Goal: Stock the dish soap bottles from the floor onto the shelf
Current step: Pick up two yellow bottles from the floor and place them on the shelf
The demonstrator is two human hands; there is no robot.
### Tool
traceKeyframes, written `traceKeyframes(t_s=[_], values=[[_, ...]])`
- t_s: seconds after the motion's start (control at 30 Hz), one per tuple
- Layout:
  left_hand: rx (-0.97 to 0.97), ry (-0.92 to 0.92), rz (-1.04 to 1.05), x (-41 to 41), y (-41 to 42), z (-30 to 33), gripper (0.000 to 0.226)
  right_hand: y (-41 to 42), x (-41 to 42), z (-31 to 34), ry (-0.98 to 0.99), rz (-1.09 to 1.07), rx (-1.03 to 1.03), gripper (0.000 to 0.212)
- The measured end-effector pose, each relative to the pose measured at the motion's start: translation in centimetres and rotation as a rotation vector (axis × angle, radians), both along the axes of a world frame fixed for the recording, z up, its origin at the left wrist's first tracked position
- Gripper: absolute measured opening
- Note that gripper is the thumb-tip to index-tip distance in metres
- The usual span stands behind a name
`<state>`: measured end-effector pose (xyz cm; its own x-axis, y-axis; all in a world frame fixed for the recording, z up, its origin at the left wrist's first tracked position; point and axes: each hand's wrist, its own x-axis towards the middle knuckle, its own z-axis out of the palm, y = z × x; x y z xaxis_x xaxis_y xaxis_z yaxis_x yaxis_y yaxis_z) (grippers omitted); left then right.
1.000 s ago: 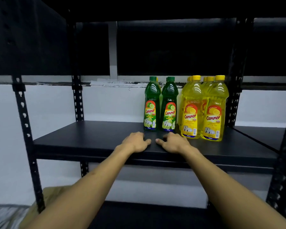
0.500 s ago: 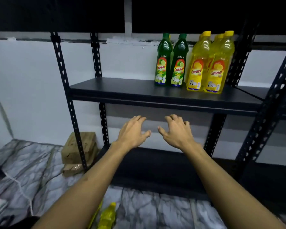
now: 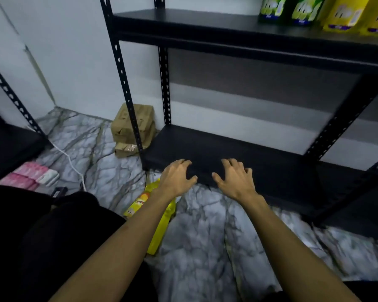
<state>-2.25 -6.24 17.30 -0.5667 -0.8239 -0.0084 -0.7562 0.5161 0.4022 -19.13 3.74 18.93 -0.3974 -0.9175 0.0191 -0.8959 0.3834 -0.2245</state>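
I see both arms stretched forward and down. My left hand point(image 3: 177, 179) and right hand point(image 3: 234, 182) hover with fingers spread and loosely bent, holding nothing, over the front edge of the bottom shelf point(image 3: 238, 153). Under my left forearm a yellow bottle point(image 3: 138, 203) lies on the marble floor point(image 3: 205, 236). Green and yellow bottles point(image 3: 327, 16) stand on the upper shelf point(image 3: 194, 20). A cardboard box point(image 3: 129, 125) sits by the rack post.

Both forearms are bare from elbow to wrist, with no sleeves, watch, bracelet or rings to be seen. The left hand point(image 3: 176, 178) and the right hand point(image 3: 235, 182) wear no gloves. Below the left hand, black clothing point(image 3: 52, 240) covers the person's lap and legs, plain and unmarked.
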Motion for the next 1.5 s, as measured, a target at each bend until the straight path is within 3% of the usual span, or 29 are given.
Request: traceKeyframes(t_s=[0.47,0.73,0.97,1.1,1.23,1.5], values=[[0.249,-0.252,0.2,5.8,-5.3,-15.7,0.069,-7.8,4.8,-16.3,-0.111,0.235,0.23,0.059],[0.192,-0.368,0.23,7.3,-10.9,-21.3,0.074,-12.4,9.2,-24.2,-0.251,0.283,0.308,0.069],[0.267,-0.398,0.274,9.4,-12.0,-25.1,0.087,-14.5,13.2,-28.7,-0.449,0.08,0.141,0.067],[0.184,-0.415,0.248,9.9,-11.7,-25.7,0.087,-14.9,14.4,-30.4,-0.675,-0.054,0.076,0.077],[0.222,-0.379,0.225,9.1,-10.5,-25.6,0.087,-14.7,13.8,-30.8,-0.887,-0.219,-0.006,0.084],[0.262,-0.366,0.159,4.8,-4.3,-24.4,0.085,-9.7,7.7,-30.6,-0.855,-0.294,-0.05,0.077]])
